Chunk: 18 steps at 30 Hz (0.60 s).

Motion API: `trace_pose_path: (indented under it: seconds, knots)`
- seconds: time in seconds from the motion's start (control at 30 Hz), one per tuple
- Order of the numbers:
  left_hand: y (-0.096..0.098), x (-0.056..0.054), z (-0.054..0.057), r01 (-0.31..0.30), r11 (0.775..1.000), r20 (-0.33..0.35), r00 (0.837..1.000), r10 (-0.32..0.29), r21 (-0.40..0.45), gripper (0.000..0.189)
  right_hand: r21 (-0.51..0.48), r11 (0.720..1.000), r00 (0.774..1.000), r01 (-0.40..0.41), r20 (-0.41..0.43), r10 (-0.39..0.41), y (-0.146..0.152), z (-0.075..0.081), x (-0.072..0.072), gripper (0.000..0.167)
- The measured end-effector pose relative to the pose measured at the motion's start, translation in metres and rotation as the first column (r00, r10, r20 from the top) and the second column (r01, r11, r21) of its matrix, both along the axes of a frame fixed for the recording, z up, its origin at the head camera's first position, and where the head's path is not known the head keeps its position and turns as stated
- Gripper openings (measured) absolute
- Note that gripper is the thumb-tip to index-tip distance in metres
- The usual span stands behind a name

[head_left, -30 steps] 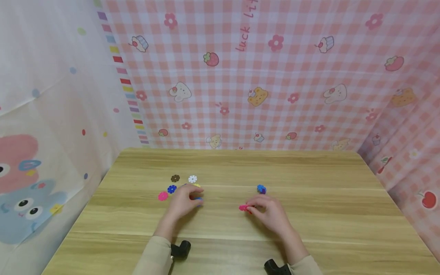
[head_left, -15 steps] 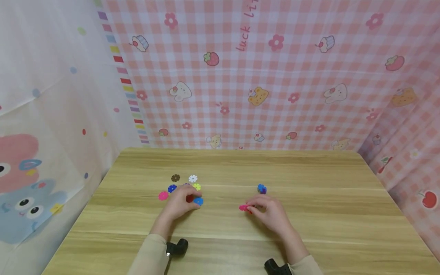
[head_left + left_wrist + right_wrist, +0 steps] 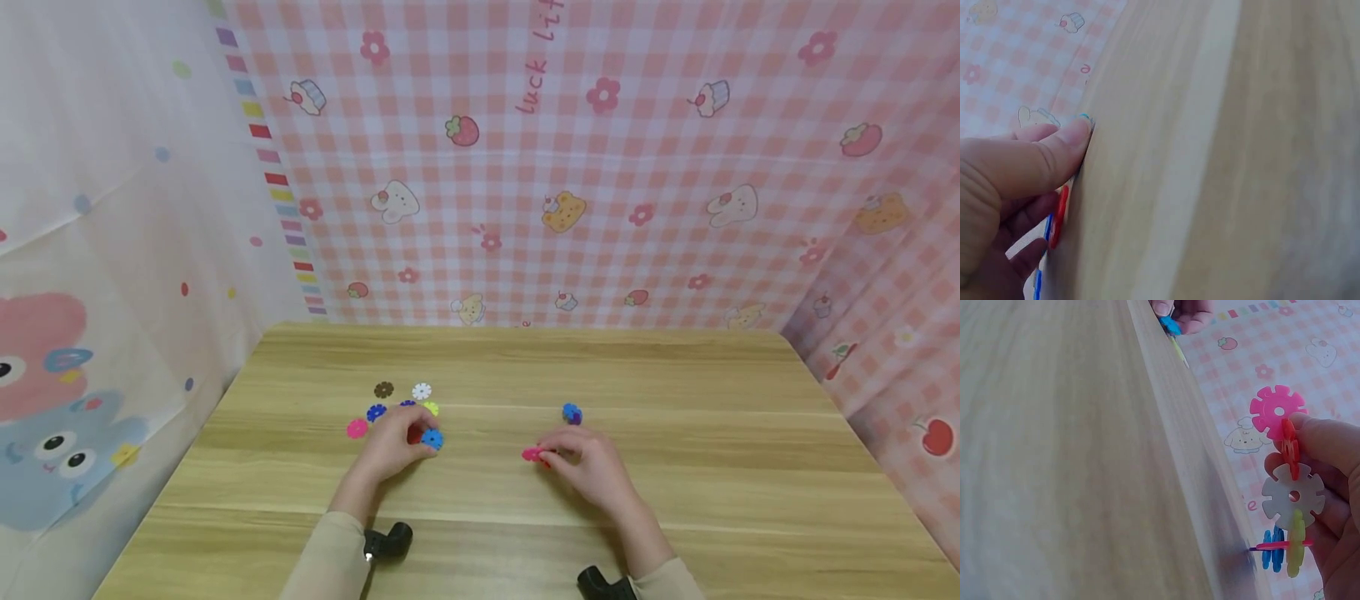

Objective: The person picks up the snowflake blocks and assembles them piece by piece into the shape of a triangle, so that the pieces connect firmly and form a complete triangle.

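Observation:
My left hand [image 3: 390, 443] pinches a light blue snowflake disc [image 3: 432, 439] by its edge, just over the table; only its rim shows in the left wrist view, at the thumb tip. Under that palm lies a red disc [image 3: 1059, 215]. My right hand [image 3: 588, 467] holds a chain of slotted snowflake discs between thumb and fingers. In the right wrist view the chain runs from a pink disc [image 3: 1279, 411] through a red disc [image 3: 1290, 450] and a white disc [image 3: 1293, 496] to a yellow disc [image 3: 1296, 544], with blue discs [image 3: 1278, 549] and another pink one at its end.
Around the left hand lie loose discs: brown [image 3: 384, 390], white [image 3: 422, 391], dark blue [image 3: 377, 412], pink [image 3: 357, 428] and yellow [image 3: 431, 409]. The wooden table [image 3: 675, 375] meets a checked cloth [image 3: 645, 167] at the back. Black wrist-camera mounts [image 3: 390, 542] sit at both wrists.
The left hand has drawn back slightly to the left, and the light blue disc has tipped up to face the head camera. The right hand and its chain have stayed put.

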<state>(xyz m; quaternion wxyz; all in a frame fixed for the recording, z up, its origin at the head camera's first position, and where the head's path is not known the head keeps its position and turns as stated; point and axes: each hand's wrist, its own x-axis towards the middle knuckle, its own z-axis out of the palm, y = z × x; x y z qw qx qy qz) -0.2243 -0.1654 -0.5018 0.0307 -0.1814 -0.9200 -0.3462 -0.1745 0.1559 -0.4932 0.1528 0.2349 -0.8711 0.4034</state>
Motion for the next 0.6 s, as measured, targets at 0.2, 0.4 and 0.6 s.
trace_pose_path:
  seconds: [0.2,0.4,0.6]
  knots:
    - [0.003,0.002,0.003,-0.058,0.998,0.006,0.998,0.058,0.023,0.028,-0.006,1.0,1.0,-0.004,0.0,0.004,0.0,0.0,0.0,0.015]
    - [0.007,0.005,0.009,-0.112,0.985,0.065,0.992,0.104,0.13,0.028,-0.003,1.0,1.0,0.002,0.01,-0.002,0.0,0.0,0.0,0.015]
    - [0.026,0.016,0.018,-0.067,0.95,0.18,0.984,0.012,0.305,0.028,-0.012,1.0,1.0,-0.005,0.015,0.005,0.0,0.001,0.0,0.014]
